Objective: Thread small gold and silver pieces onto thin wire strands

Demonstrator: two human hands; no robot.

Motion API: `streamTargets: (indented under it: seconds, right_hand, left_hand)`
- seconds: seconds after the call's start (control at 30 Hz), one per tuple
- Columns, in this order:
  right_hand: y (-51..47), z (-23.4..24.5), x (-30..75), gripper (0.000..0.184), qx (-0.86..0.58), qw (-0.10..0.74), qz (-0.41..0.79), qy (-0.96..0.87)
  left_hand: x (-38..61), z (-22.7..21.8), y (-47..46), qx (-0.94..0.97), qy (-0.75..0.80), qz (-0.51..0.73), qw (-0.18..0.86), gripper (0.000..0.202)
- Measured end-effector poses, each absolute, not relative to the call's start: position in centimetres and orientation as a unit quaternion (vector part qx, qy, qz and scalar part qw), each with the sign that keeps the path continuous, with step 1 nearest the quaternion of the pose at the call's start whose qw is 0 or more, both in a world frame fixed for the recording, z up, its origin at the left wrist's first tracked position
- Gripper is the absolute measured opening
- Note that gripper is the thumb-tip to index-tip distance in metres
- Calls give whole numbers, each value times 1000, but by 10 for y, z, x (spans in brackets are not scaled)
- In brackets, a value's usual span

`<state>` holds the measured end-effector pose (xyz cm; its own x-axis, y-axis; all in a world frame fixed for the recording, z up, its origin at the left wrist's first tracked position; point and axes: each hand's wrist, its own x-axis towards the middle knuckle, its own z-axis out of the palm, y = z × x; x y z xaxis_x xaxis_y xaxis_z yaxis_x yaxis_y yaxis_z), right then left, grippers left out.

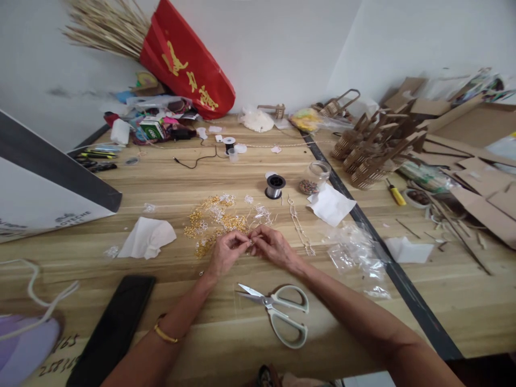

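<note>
My left hand [229, 250] and my right hand [271, 245] meet over the middle of the table, thumbs and forefingers pinched together. Between the fingertips is something tiny and light, too small to make out. Just beyond the hands lies a loose pile of gold beads [234, 222] mixed with clear and silvery pieces [263, 215]. A beaded chain [298, 226] stretches along the wood right of my right hand. Open scissors [278, 312] with pale handles rest nearer to me, below the hands. Behind the pile stands a spool of fine silvery wire [274, 187].
A clear jar [314, 177] with dark beads stands at the right, beside a white tissue [332, 204]. Clear plastic bags [357, 255] lie near my right forearm. A black phone-like slab [113, 328] is at front left. Small wooden baskets [371, 153] crowd the back right.
</note>
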<state>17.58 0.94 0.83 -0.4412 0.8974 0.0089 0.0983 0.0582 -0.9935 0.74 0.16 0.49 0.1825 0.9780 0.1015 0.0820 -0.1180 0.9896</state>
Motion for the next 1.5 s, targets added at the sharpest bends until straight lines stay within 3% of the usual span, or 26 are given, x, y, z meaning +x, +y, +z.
streamTargets:
  seconds: [0.17,0.93,1.5]
  right_hand:
    - [9,7,173,17,-383,364,596,-605]
    - [3,16,179,8,-379,336,399,-764]
    - [6,8,180,11,-371,340,478,-720]
  left_hand:
    - [8,5,1,592,440,460,494,7]
    - [5,6,3,588,502,434,463,13]
    - [7,9,2,580,497,442,471,15]
